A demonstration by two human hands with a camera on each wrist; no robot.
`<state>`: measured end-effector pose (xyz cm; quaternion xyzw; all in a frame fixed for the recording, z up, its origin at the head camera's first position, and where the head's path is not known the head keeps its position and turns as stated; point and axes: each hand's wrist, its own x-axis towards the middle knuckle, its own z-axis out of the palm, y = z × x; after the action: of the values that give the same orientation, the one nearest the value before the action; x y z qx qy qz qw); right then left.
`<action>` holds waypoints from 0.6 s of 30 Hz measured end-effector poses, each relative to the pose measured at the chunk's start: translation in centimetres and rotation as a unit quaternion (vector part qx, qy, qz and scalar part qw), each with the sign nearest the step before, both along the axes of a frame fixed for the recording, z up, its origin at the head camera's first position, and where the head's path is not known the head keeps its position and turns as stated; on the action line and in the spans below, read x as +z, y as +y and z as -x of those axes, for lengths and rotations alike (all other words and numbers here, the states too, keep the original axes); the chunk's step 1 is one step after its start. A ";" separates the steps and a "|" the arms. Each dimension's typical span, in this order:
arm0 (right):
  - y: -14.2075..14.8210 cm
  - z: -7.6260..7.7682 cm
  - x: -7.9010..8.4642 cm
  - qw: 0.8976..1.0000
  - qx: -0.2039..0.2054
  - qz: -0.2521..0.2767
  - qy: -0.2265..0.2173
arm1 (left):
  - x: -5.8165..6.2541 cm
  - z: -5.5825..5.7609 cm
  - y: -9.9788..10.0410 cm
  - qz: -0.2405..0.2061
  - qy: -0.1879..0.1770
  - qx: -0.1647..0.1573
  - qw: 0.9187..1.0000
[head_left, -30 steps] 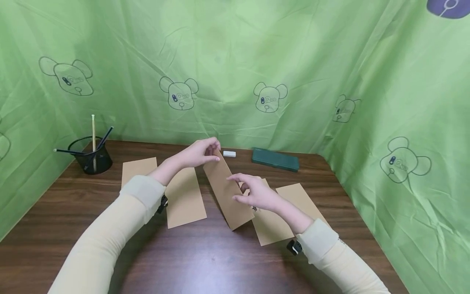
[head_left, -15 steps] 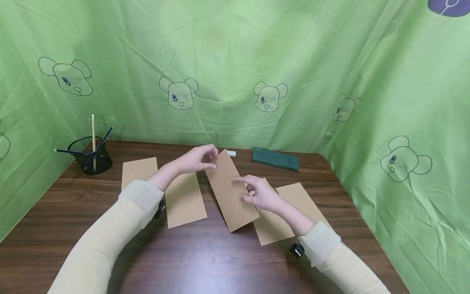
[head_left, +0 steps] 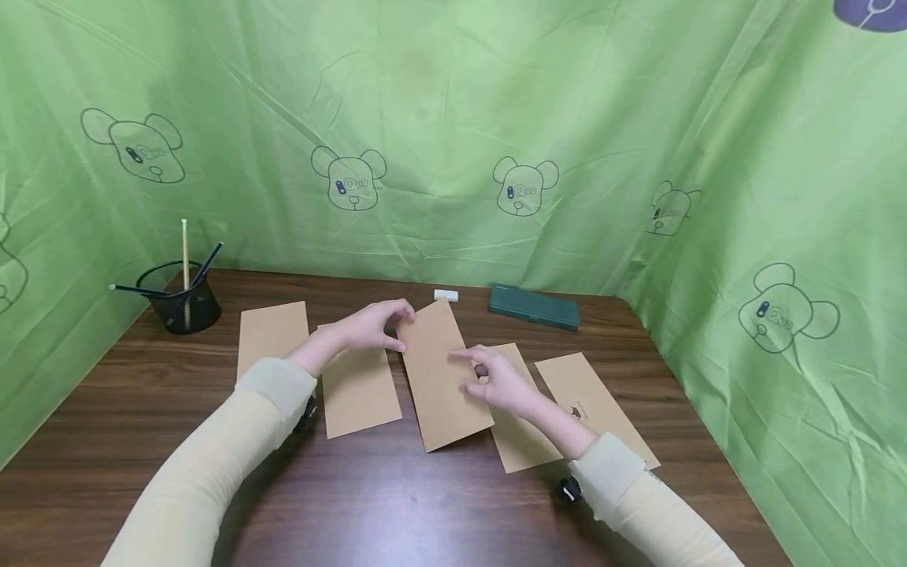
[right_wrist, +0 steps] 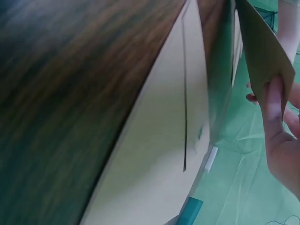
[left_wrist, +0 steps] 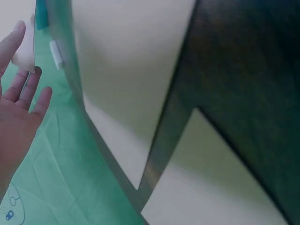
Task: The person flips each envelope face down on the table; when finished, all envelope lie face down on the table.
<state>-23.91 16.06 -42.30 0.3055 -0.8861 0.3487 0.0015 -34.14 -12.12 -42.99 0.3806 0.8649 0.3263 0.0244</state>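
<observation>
A brown paper envelope (head_left: 441,378) is held tilted above the middle of the table. My left hand (head_left: 368,324) holds its upper left corner, with thumb and fingertips at the edge. In the left wrist view that hand (left_wrist: 18,112) has its thumb over the envelope and other fingers spread beyond the corner. My right hand (head_left: 499,382) grips the right edge; index finger and thumb lie over the face in the head view. In the right wrist view a finger of the right hand (right_wrist: 281,145) presses the shaded side.
More brown envelopes lie on both sides: one at far left (head_left: 272,335), one beside it (head_left: 361,394), one under the right hand (head_left: 524,441), and one at right (head_left: 591,402) with small print. Behind are a white eraser (head_left: 446,295), a green case (head_left: 534,307) and a black pencil cup (head_left: 187,307).
The envelope has tilted flatter toward me, showing more of its face, and its lower end has shifted left. My left hand has come down from its top edge to the left corner.
</observation>
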 end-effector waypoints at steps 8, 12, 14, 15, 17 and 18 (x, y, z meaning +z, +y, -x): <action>-0.1 0.1 -0.6 0.996 0.006 -0.089 0.026 | -1.3 0.3 0.0 0.033 0.022 0.014 0.999; 0.1 0.3 -0.8 0.993 0.010 -0.117 0.032 | -1.7 0.3 0.0 0.045 0.023 0.019 0.999; 0.2 0.4 -0.8 0.991 0.017 -0.127 0.029 | -1.8 0.3 0.0 0.054 0.024 0.021 0.998; 0.2 0.5 -0.9 0.990 0.017 -0.134 0.027 | -1.9 0.3 0.0 0.059 0.025 0.023 0.998; 0.3 0.6 -1.0 0.988 0.021 -0.150 0.026 | -2.0 0.2 0.0 0.066 0.023 0.025 0.997; 0.3 0.7 -1.0 0.987 0.023 -0.158 0.024 | -2.0 0.2 0.0 0.070 0.021 0.025 0.997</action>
<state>-24.59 16.33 -43.32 0.3305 -0.9225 0.1968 -0.0332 -34.33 -12.14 -45.02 0.3632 0.8950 0.2576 0.0242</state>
